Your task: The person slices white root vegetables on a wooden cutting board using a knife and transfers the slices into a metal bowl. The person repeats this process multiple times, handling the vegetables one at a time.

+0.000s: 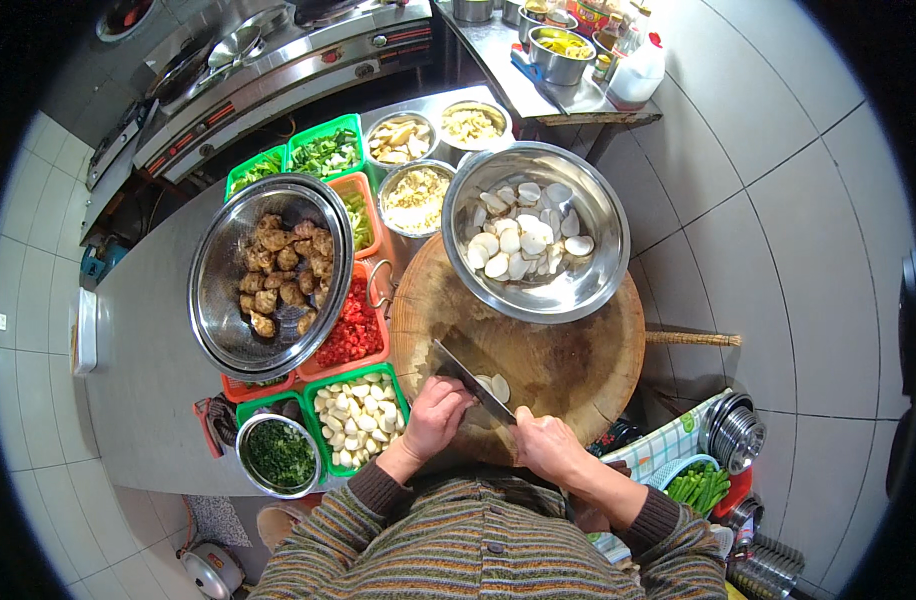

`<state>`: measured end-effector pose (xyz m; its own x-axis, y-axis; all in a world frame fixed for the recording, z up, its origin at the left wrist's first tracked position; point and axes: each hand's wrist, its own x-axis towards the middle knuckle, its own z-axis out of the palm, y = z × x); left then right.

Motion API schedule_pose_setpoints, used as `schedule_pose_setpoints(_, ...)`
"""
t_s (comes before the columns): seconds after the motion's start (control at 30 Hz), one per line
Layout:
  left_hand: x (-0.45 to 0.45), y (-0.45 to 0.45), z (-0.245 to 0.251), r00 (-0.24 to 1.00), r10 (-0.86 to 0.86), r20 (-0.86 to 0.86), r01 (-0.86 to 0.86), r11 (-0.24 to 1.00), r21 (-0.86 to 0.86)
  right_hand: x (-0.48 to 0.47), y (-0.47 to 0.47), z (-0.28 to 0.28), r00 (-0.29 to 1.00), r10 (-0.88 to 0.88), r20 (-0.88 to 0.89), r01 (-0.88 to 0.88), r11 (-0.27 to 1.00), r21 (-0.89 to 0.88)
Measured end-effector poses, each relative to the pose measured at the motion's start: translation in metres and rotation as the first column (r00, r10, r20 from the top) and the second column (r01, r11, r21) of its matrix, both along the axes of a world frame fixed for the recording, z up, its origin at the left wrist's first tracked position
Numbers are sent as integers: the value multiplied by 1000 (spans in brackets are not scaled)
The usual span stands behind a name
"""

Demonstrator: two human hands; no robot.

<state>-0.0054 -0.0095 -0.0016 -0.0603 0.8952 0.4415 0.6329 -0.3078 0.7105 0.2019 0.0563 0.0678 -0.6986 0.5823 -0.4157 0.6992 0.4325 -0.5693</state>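
Observation:
My right hand [546, 444] grips the handle of a cleaver [473, 382], whose blade lies slantwise over a round wooden chopping block [570, 367]. Against the blade's near side, my left hand [437, 416] has its fingers curled down; a piece of food seems to be under the fingertips, mostly hidden. Several thin pale slices [495, 387] lie on the block just beyond the blade. A large steel bowl [608, 262] rests at the block's far edge, with many pale, translucent root slices [529, 232] inside.
Left stand a steel colander [210, 322] of knobbly brown tubers, a green basket [405, 390] of peeled garlic cloves, a basket of chopped red chillies [353, 330] and a bowl of chopped greens [279, 452]. Smaller steel bowls [417, 196] stand behind. A bundled stick handle [694, 339] juts out right.

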Motion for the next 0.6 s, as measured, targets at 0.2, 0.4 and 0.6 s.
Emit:
schedule_pose_setpoints(0.2,0,-1,-5,1000,11,22,-11,1000,16,11,0,30,1000,2,-7,-2,998,-58)
schedule_pose_setpoints(0.4,0,-2,-1,1000,11,-13,-12,1000,-14,-14,-6,-12,999,-51,-14,51,998,34)
schedule_pose_setpoints(0.6,0,-3,-2,1000,29,-1,-29,999,14,-4,0,1,1000,-3,-21,3,1000,15)
